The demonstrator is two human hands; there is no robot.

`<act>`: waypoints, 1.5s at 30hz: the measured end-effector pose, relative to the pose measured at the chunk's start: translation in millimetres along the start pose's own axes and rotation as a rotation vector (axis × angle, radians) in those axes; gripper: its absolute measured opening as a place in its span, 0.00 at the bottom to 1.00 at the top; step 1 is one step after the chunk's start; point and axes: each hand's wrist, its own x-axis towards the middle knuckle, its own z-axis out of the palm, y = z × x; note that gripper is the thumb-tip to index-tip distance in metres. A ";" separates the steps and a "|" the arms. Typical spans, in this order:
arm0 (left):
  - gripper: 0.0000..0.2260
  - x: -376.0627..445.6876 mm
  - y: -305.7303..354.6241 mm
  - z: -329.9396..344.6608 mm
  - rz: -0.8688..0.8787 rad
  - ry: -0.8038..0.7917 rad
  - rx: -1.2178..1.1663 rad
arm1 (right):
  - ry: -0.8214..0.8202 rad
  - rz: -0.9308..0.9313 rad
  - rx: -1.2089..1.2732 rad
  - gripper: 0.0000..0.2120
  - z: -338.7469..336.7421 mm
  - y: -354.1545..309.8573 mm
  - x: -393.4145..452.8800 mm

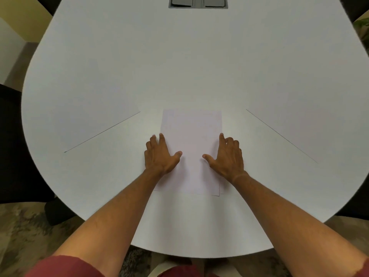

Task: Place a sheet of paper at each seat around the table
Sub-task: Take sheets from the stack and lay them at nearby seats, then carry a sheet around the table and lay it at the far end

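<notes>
Dark red sleeves (65, 265) frame bare forearms. The left hand (160, 154) and right hand (226, 156) press flat, fingers spread, on a white paper stack (191, 136) between them on the round white table (99, 76); a grey recessed socket box (198, 2) lies far beyond the fingertips.

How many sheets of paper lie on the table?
3: one under both hands, one at the table's left, one at its right. The middle one may be a stack.

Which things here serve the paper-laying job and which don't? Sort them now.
For the job: stack of paper, left hand and right hand resting on its side edges, white table.
Lying about: grey cable hatch, dark chairs, patterned carpet.
</notes>
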 end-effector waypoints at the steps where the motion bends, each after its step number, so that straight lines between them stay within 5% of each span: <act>1: 0.44 0.0 0.7 0.8 -0.006 0.017 -0.003 | -0.023 0.001 0.029 0.44 1.2 0.2 0.2; 9: 0.39 -0.3 11.4 1.4 -0.046 0.064 -0.090 | -0.130 -0.001 0.180 0.43 0.1 0.0 -0.2; 16: 0.23 -1.4 14.2 0.5 -0.069 0.151 -0.272 | -0.122 0.006 0.289 0.42 -2.2 4.1 -2.1; 31: 0.03 6.7 10.2 -6.8 -0.296 0.279 -0.579 | 0.011 0.378 0.827 0.22 -14.6 8.1 6.0; 38: 0.03 -5.1 25.6 -27.6 -0.311 0.296 -0.667 | 0.085 0.378 0.836 0.05 -35.1 15.6 3.3; 45: 0.03 -26.8 52.9 -64.2 -0.240 0.336 -0.728 | 0.173 0.312 0.902 0.06 -74.8 17.7 -5.4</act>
